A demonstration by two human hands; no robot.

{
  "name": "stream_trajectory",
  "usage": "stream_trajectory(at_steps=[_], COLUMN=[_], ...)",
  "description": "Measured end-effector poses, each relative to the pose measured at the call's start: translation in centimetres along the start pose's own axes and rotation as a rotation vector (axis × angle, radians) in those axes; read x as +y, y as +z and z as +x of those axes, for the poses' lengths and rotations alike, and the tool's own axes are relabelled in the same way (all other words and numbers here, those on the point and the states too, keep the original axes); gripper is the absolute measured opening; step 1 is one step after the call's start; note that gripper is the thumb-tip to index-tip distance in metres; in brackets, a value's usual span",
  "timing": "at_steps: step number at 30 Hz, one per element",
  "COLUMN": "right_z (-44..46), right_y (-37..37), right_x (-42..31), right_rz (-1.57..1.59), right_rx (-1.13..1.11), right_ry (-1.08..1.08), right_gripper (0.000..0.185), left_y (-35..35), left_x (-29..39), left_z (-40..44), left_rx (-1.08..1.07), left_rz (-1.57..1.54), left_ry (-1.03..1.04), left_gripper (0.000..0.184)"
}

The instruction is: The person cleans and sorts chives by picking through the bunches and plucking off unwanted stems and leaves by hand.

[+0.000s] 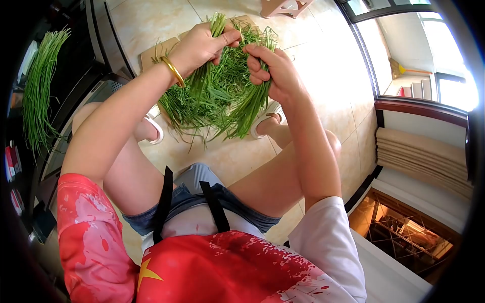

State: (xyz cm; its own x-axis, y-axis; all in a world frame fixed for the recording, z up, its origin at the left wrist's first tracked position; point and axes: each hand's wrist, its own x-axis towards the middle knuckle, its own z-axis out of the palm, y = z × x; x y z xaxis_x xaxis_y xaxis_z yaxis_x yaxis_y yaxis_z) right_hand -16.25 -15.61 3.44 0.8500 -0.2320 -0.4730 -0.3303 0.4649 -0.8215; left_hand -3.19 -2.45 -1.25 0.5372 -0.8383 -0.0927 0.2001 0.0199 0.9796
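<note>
A bunch of long green stalks (pixel 202 78) hangs from my left hand (pixel 204 46), whose fingers are wrapped round it near its top end. My right hand (pixel 273 68) is closed on a second bunch (pixel 248 110), which slants down and to the left. The two hands are close together, thumbs toward each other, and a thin pale bit shows near the left fingertips. Below them a large heap of loose green stalks (pixel 222 83) lies on flat brown cardboard (pixel 149 56) on the floor.
More long green stalks (pixel 43 86) lie on a dark surface at the far left. A pink stool (pixel 270 7) stands on the tiled floor at the top. My feet in light shoes are on either side of the heap. A glass door (pixel 404 55) is at the right.
</note>
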Motion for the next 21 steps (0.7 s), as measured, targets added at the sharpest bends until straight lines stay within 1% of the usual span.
stream_trajectory(at_steps=[1, 2, 4, 5, 7, 8, 10, 12, 14, 16, 18, 19, 21], right_z=[0.1, 0.2, 0.3, 0.3, 0.3, 0.4, 0.5, 0.4, 0.4, 0.4, 0.3, 0.3, 0.3], right_y=[0.0, -0.1, 0.0, 0.0, 0.0, 0.0, 0.0, -0.1, 0.0, 0.1, 0.0, 0.0, -0.1], right_x=[0.0, 0.2, 0.3, 0.3, 0.3, 0.3, 0.3, 0.4, 0.4, 0.4, 0.4, 0.3, 0.3], right_rz=[-0.001, -0.001, -0.002, 0.015, 0.03, 0.041, 0.052, 0.061, 0.046, 0.032, 0.037, 0.037, 0.021], right_rx=[-0.002, -0.008, -0.016, -0.012, -0.008, 0.008, 0.023, 0.026, 0.023, 0.018, -0.005, -0.004, 0.011], right_ry=[0.002, 0.009, 0.016, 0.007, 0.0, -0.003, -0.009, -0.009, -0.009, -0.01, -0.009, -0.011, -0.025], right_gripper=[0.011, 0.011, 0.011, 0.012, 0.012, 0.012, 0.012, 0.013, 0.013, 0.013, 0.012, 0.012, 0.012], left_y=[0.0, 0.0, -0.2, -0.4, -1.0, -1.1, -0.9, -0.3, -0.2, 0.0, 0.2, -0.1, -1.0], left_x=[-0.1, 0.0, 0.1, -0.1, -0.2, -0.3, 0.3, 0.4, -0.1, 0.0, 0.0, 0.0, -0.1], left_z=[0.0, 0.0, -0.1, 0.0, 0.2, 0.2, 0.1, -0.1, -0.3, -0.3, -0.2, 0.0, 0.4], left_rx=[0.065, 0.067, 0.038, 0.039, 0.181, 0.183, 0.071, 0.063, -0.014, -0.018, 0.072, 0.07, 0.215], left_rz=[0.055, 0.054, 0.03, 0.029, -0.096, -0.097, -0.048, -0.023, 0.05, 0.015, -0.037, -0.037, -0.176], left_ry=[0.043, 0.042, 0.128, 0.128, 0.041, 0.041, 0.024, 0.009, -0.024, -0.007, 0.071, 0.072, 0.033], left_gripper=[0.023, 0.023, 0.027, 0.027, 0.03, 0.03, 0.029, 0.032, 0.032, 0.029, 0.025, 0.025, 0.021])
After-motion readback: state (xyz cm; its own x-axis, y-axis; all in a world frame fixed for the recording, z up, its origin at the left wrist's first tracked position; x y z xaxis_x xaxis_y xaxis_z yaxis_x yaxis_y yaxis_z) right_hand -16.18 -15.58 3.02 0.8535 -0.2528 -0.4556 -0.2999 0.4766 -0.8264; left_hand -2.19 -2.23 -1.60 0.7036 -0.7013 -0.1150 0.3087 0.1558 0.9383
